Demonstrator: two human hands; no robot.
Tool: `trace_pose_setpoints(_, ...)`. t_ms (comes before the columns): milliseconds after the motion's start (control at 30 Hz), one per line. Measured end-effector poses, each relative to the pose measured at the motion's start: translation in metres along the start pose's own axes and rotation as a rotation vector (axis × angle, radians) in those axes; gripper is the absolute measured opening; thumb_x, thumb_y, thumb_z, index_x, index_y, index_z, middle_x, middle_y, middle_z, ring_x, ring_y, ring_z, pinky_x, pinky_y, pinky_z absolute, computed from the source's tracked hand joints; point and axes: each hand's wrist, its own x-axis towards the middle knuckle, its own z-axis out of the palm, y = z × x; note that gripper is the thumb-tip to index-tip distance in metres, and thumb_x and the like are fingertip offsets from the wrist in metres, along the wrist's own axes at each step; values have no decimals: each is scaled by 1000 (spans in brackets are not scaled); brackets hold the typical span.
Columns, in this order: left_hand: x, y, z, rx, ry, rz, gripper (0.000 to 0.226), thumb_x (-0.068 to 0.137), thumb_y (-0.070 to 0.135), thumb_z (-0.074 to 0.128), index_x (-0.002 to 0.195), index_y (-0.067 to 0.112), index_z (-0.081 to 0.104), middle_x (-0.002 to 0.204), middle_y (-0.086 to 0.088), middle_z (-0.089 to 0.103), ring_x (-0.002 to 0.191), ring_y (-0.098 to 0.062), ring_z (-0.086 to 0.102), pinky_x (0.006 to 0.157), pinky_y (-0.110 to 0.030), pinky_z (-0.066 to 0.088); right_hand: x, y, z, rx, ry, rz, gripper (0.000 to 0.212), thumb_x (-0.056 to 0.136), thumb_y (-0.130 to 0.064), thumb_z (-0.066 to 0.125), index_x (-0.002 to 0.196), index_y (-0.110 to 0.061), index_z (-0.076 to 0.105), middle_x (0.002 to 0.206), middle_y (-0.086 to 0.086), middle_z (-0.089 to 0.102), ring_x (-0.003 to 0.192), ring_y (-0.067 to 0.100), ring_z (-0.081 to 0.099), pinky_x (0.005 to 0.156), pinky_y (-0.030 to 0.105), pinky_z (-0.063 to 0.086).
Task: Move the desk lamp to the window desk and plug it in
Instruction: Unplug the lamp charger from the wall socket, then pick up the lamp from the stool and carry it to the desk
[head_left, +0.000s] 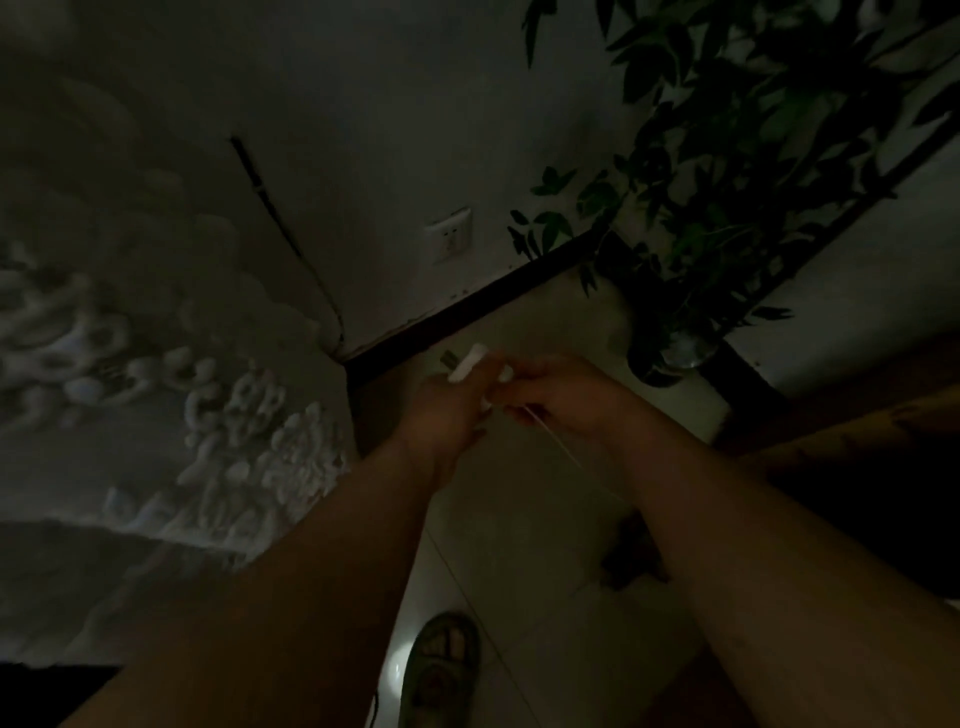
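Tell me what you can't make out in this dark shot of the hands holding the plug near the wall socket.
- Plug: head view, mostly wrapped by the left hand and right hand; prong count unclear.
- Cord: thin, fades in darkness.
- Wall socket: slots too small and dim.
- Lamp and desk: not in view.

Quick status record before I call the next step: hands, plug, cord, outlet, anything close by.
left hand: holds white plug, prongs toward the wall
right hand: grips the plug's rear end and thin white cord
wall outlet: above the baseboard, nothing plugged in
plug to outlet: apart, not yet inserted
nearby: potted plant right of outlet
lighting: very dim
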Motion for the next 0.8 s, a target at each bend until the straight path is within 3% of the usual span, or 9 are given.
trace_pose_setpoints(67, -20, -5, 4, -134, -12, 16, 47, 90, 32, 60, 134, 18, 55, 107, -1, 68, 91, -14, 65, 67, -24, 55, -24, 2, 8, 29, -57, 14, 38, 91, 1, 66, 129, 0, 63, 123, 26, 68, 95, 26, 63, 94, 38, 53)
trace_pose_setpoints(100, -30, -6, 6, -226, -17, 20, 47, 92, 27, 59, 137, 15, 52, 99, -1, 67, 85, -13, 65, 67, -24, 55, -32, 4, 10, 14, -69, 19, 41, 90, 5, 66, 131, 0, 61, 130, 27, 64, 98, 26, 61, 90, 33, 55)
trace_pose_setpoints(200, -57, -3, 4, -371, 26, 52, 45, 93, 25, 57, 137, 20, 50, 92, 6, 64, 86, -9, 63, 80, -26, 50, -54, 14, 11, -85, 1, 55, 49, 87, 8, 68, 134, 0, 57, 127, 27, 66, 93, 23, 62, 63, 14, 55)
trace_pose_setpoints(267, -69, 1, -1, -377, 40, 90, 44, 92, 31, 58, 135, 23, 51, 99, 6, 65, 99, -13, 63, 88, -28, 49, -67, 23, 6, -98, 64, 79, 45, 87, 9, 69, 130, 4, 60, 112, 22, 67, 82, 19, 63, 63, 14, 55)
trace_pose_setpoints(367, -84, 10, -11, -387, 42, 150, 13, 94, 33, 54, 103, 26, 61, 73, 5, 62, 72, -9, 64, 90, -33, 49, -88, 35, -5, -179, 138, 100, 32, 89, 6, 67, 121, 9, 66, 104, 22, 67, 78, 17, 60, 74, 20, 56)
trace_pose_setpoints(467, -97, 18, -17, -423, 44, 163, 22, 96, 34, 49, 78, 21, 54, 56, 5, 54, 53, -8, 53, 84, -37, 53, -108, 49, -15, -177, 252, 131, 29, 91, 3, 66, 118, 13, 66, 98, 15, 62, 65, 11, 53, 57, 6, 47)
trace_pose_setpoints(567, -109, 20, -19, -416, 62, 118, 27, 93, 39, 53, 89, 12, 55, 82, -5, 53, 68, -15, 56, 69, -37, 60, -123, 65, -22, -210, 394, 141, 30, 91, -5, 71, 117, 9, 68, 106, 14, 68, 88, 25, 66, 91, 30, 56)
trace_pose_setpoints(633, -121, 19, -19, -388, 35, 51, 39, 88, 46, 58, 101, 9, 56, 79, -4, 54, 59, -12, 55, 53, -29, 58, -135, 72, -24, -197, 511, 140, 30, 89, -6, 74, 116, 7, 70, 122, 21, 69, 114, 35, 65, 107, 43, 50)
trace_pose_setpoints(800, -150, 7, -16, -12, -204, -76, 39, 83, 54, 59, 82, 16, 58, 61, -1, 49, 37, -8, 42, 35, -14, 34, -176, 88, -22, -479, 600, 254, 27, 96, -19, 63, 121, -13, 71, 129, 11, 68, 123, 29, 61, 105, 38, 48)
